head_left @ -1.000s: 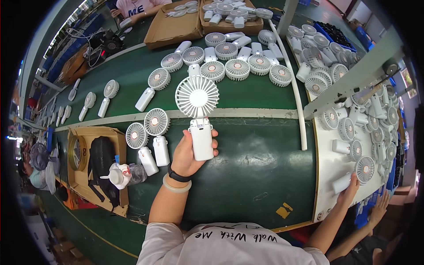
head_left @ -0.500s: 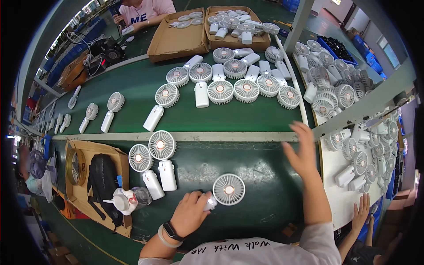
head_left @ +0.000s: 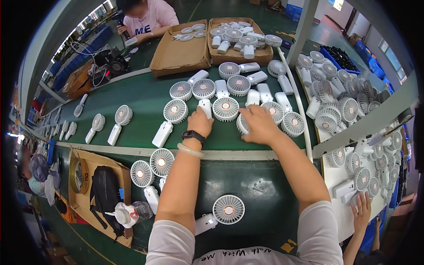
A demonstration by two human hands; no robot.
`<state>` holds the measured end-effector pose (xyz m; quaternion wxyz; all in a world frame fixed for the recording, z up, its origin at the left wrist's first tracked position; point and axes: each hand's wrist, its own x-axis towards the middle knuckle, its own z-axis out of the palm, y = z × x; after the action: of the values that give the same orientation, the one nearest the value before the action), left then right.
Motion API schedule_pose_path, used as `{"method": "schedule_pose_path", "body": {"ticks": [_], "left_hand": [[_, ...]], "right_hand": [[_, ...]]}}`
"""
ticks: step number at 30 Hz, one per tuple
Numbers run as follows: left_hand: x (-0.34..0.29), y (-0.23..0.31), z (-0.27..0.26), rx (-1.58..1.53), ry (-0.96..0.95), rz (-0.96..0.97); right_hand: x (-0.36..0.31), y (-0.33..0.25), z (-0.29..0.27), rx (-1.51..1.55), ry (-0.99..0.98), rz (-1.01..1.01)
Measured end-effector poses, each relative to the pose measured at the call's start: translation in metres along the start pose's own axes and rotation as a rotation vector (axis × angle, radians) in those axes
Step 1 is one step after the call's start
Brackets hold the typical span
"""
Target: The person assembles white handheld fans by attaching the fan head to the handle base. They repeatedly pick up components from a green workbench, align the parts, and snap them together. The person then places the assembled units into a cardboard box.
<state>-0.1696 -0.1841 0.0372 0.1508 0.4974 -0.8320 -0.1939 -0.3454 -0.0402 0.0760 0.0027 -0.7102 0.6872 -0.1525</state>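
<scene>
Both my arms reach forward over the green belt. My left hand point(head_left: 201, 123) is closed on the white handle of a handheld fan point(head_left: 204, 89), whose round head points away from me. To its right, my right hand point(head_left: 260, 125) has its fingers bent over the head of another handheld fan point(head_left: 241, 126), mostly hidden under the hand. Between the two hands is a fan head point(head_left: 225, 109) with a copper-coloured centre. On the near bench a fan point(head_left: 229, 209) lies alone, its handle lit by a small light. Another pair of fans point(head_left: 162, 162) lies partly behind my left forearm.
A pale rail point(head_left: 221, 154) divides bench and belt. Two cardboard trays point(head_left: 179, 53) stand beyond, one heaped with fans. More fans point(head_left: 327, 121) pile up at the right, beside a metal post point(head_left: 302, 33). A box point(head_left: 99, 194) with a black bag sits left. Another person's hand point(head_left: 362, 210) shows lower right.
My left hand has let go of the fan on the near bench and moved forward to a fan on the belt. My right hand has moved left and forward onto another fan.
</scene>
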Motion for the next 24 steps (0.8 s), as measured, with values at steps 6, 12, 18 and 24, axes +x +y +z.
{"method": "schedule_pose_path", "body": {"ticks": [6,12,18,24], "left_hand": [[-0.012,-0.007,0.008,0.162,0.081,-0.054],[-0.121,0.022,-0.02,-0.073,0.014,0.223],[-0.23,0.007,-0.025,-0.06,-0.118,0.393],[-0.273,0.001,-0.034,-0.107,-0.13,0.334]], "right_hand": [[-0.128,-0.05,-0.045,0.295,0.004,-0.137],[-0.245,-0.082,-0.052,0.133,-0.233,-0.183],[-0.241,-0.067,-0.063,0.536,-0.539,-0.345],[-0.093,0.016,-0.025,0.225,0.139,0.234]]}}
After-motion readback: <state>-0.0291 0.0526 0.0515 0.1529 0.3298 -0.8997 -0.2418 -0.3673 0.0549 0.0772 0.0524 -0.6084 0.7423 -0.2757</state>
